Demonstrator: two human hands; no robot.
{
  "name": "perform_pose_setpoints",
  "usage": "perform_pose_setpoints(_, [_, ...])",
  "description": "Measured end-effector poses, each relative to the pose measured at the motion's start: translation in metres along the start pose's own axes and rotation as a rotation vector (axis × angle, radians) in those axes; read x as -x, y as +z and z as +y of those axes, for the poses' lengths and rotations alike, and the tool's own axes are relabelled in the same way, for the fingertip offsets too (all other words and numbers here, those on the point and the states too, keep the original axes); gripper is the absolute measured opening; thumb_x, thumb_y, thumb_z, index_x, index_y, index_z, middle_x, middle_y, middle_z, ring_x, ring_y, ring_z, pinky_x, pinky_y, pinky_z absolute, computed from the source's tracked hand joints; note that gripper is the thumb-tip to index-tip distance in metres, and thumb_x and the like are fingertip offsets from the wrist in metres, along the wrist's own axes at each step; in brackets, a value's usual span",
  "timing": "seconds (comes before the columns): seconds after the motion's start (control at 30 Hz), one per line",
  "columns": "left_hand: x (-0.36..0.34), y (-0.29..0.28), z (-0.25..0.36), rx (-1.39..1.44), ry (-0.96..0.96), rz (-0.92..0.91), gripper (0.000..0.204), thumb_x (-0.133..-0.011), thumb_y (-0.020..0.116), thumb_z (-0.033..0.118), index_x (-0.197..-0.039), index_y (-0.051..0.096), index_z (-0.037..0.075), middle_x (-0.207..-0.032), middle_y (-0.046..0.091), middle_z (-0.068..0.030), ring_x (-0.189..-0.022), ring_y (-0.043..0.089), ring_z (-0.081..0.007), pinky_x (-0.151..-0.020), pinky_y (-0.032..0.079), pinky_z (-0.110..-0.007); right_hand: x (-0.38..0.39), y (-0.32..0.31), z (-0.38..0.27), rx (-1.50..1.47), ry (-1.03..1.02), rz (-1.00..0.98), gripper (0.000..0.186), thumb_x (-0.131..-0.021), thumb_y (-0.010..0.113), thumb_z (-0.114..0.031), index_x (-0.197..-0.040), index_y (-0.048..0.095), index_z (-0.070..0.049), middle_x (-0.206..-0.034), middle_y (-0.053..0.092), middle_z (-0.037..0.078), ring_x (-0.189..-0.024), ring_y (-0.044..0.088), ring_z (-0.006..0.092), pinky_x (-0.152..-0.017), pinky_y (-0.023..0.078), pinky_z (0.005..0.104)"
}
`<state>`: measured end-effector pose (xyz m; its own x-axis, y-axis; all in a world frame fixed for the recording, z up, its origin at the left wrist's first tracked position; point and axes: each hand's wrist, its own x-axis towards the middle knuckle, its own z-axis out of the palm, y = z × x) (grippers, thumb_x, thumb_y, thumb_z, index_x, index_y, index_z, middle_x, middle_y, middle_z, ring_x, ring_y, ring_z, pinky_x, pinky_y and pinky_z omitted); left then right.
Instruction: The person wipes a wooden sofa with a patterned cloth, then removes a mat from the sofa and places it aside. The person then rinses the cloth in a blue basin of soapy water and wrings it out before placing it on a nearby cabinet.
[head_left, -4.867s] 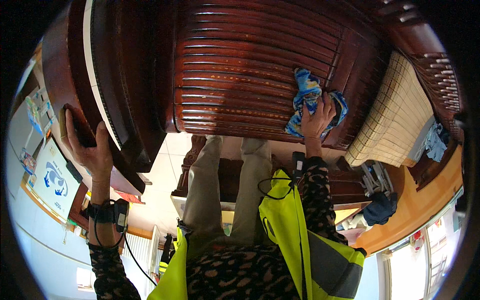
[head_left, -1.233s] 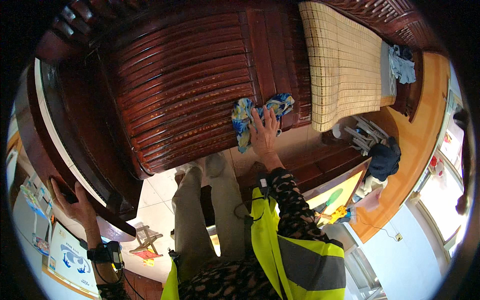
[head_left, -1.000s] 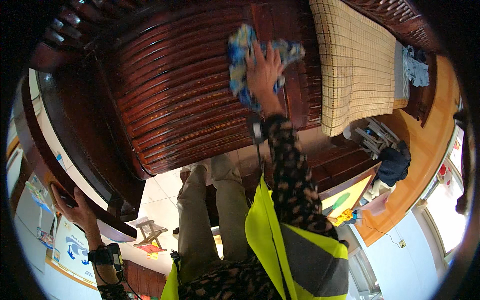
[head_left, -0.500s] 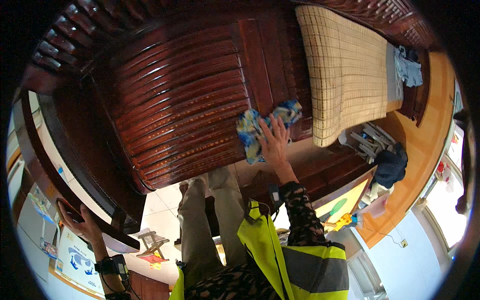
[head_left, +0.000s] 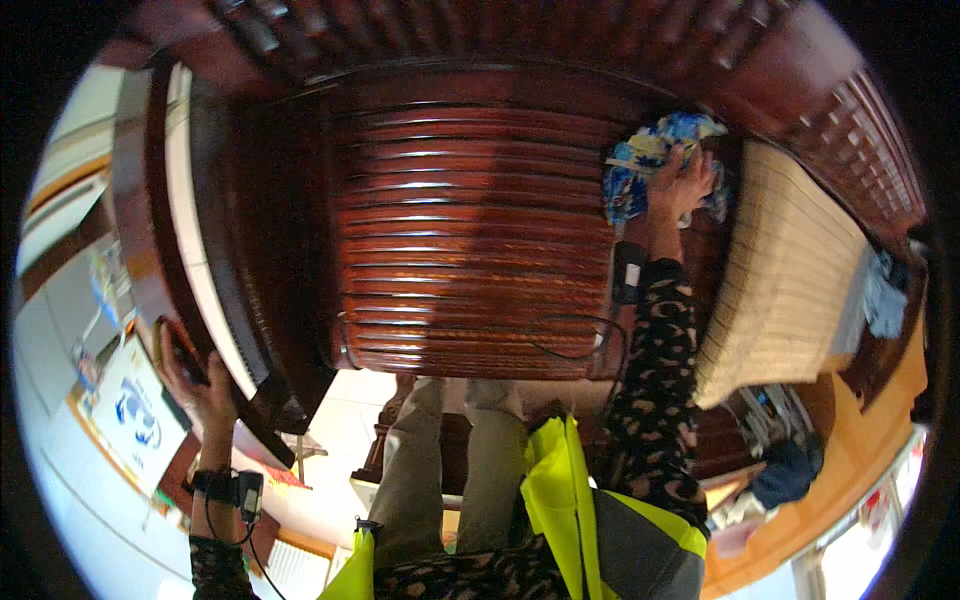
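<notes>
A crumpled blue, white and yellow patterned cloth [head_left: 660,135] lies against the dark red wooden seat [head_left: 480,240], toward its back right. My right hand [head_left: 684,185] is closed over the cloth and presses it down, the forearm reaching across the slats. At the left, my left hand [head_left: 200,385] is beside the curved wooden armrest [head_left: 140,230], thumb and fingers apart; its contact with the wood is partly hidden. A strapped device [head_left: 247,495] with a cable sits at the left wrist.
A woven beige mat or cushion [head_left: 790,270] covers the right part of the bench. Folded blue cloth [head_left: 885,300] lies beyond it. A dark cable [head_left: 570,350] runs over the slats near my right sleeve. Dark clothing [head_left: 785,470] lies lower right.
My right hand has moved the cloth away from the seat's front, toward the back right. My left hand remains by the armrest. The view has shifted.
</notes>
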<state>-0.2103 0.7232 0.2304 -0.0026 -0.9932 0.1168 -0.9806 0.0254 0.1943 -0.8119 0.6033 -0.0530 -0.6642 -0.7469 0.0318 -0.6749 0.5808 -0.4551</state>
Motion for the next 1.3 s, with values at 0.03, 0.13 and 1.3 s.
perform_pose_setpoints(0.03, [-0.001, 0.0, 0.002, -0.029, -0.015, 0.014, 0.065, -0.084, 0.065, 0.015, -0.143, 0.038, 0.004, -0.144, 0.034, -0.0199, -0.132, 0.037, -0.0363, -0.11, 0.029, -0.045, -0.001, 0.008, -0.022, 0.057, -0.071, 0.033, 0.058, -0.094, 0.045, -0.053, -0.132, 0.054, -0.011, -0.147, 0.037, 0.017, -0.133, 0.031, 0.0419, -0.098, 0.025, 0.0712])
perform_pose_setpoints(0.13, [-0.002, 0.0, 0.008, 0.032, -0.058, 0.016, 0.067, -0.082, 0.065, 0.014, -0.143, 0.038, 0.004, -0.137, 0.038, -0.0237, -0.129, 0.039, -0.0386, -0.108, 0.031, -0.044, 0.008, 0.028, -0.07, 0.172, 0.109, 0.161, 0.05, -0.095, 0.045, -0.049, -0.123, 0.059, -0.01, -0.142, 0.042, 0.019, -0.13, 0.034, 0.0424, -0.094, 0.029, 0.0699])
perform_pose_setpoints(1.3, [-0.002, -0.004, -0.013, 0.118, -0.012, -0.026, 0.08, -0.07, 0.074, 0.017, -0.139, 0.04, -0.003, -0.142, 0.036, -0.0278, -0.132, 0.034, -0.0418, -0.111, 0.026, -0.048, 0.248, 0.175, -0.364, 0.081, -0.791, -0.224, 0.044, -0.082, 0.055, -0.008, -0.126, 0.059, -0.014, -0.131, 0.046, 0.018, -0.123, 0.038, 0.0422, -0.098, 0.028, 0.0676])
